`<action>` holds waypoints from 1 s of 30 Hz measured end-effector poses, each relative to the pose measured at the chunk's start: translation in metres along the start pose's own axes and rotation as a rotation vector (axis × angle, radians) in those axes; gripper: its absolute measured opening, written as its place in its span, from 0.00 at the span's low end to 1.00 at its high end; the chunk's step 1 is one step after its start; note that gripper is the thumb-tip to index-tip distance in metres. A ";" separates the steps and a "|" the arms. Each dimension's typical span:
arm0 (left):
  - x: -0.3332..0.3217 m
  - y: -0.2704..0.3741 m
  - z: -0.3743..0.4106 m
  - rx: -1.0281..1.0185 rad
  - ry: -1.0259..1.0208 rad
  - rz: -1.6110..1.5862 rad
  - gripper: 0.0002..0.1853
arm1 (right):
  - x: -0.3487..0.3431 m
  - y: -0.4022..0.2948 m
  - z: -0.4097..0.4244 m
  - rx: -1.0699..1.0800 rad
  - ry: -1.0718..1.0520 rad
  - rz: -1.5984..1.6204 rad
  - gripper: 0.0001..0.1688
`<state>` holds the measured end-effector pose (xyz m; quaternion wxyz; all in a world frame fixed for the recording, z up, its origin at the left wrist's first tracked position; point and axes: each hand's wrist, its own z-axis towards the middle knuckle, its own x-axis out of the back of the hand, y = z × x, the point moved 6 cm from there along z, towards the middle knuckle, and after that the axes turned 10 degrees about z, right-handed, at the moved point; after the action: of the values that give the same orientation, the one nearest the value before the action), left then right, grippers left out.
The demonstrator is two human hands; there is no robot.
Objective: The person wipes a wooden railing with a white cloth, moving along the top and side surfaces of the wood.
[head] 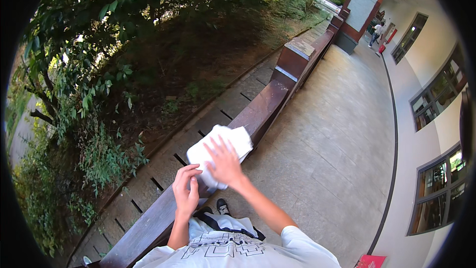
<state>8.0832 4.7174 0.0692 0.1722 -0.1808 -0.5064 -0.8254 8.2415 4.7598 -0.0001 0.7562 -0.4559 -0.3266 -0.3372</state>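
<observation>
A white cloth [238,139], folded and slightly blurred, lies over the top of a dark brown wooden railing [256,108]. My right hand [225,163] rests flat on it from above, its fingers spread. At the cloth's lower left edge is my left hand [186,191], with bent fingers and the thumb apart from them. Its fingertips meet the cloth's edge in the picture, but whether they touch it I cannot tell. Nothing shows in the left hand's grasp. The cloth hides the stretch of railing beneath it.
A square wooden post [295,57] rises from the railing farther along, before a large column [366,3]. Paved walkway [327,141] runs on the right beside a wall with windows [440,190]. Shrubs [108,156] grow on the left. A person [376,34] is far down the walkway.
</observation>
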 end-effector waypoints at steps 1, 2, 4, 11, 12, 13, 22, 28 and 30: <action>-0.004 -0.002 0.003 -0.002 -0.022 0.000 0.10 | -0.006 -0.029 -0.011 0.038 -0.067 0.057 0.35; -0.011 -0.003 0.007 -0.045 -0.023 0.009 0.11 | -0.022 -0.047 -0.026 0.103 -0.037 0.119 0.32; -0.017 -0.002 0.012 -0.014 -0.041 -0.028 0.11 | -0.035 -0.070 -0.042 0.165 -0.092 0.248 0.30; -0.027 -0.023 0.020 0.059 -0.063 0.044 0.09 | 0.017 0.045 0.019 0.111 -0.078 0.078 0.34; -0.033 -0.026 0.021 0.065 -0.082 0.077 0.09 | 0.031 0.082 0.034 0.045 -0.132 -0.031 0.35; -0.038 -0.030 0.021 0.070 -0.101 0.111 0.09 | 0.044 0.121 0.049 -0.004 -0.108 -0.087 0.34; -0.051 -0.045 0.013 0.100 -0.146 0.239 0.19 | 0.109 0.293 0.080 -0.373 0.186 -0.237 0.32; -0.038 -0.050 0.010 0.180 -0.036 0.131 0.18 | 0.023 0.093 0.039 -0.215 -0.022 -0.211 0.37; -0.031 -0.055 0.004 0.130 0.054 0.104 0.17 | 0.000 0.000 0.010 -0.121 -0.069 -0.002 0.40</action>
<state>8.0848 4.7478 0.0141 0.2398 -0.1727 -0.5441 -0.7852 8.2398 4.7691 0.0041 0.7151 -0.5119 -0.3320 -0.3411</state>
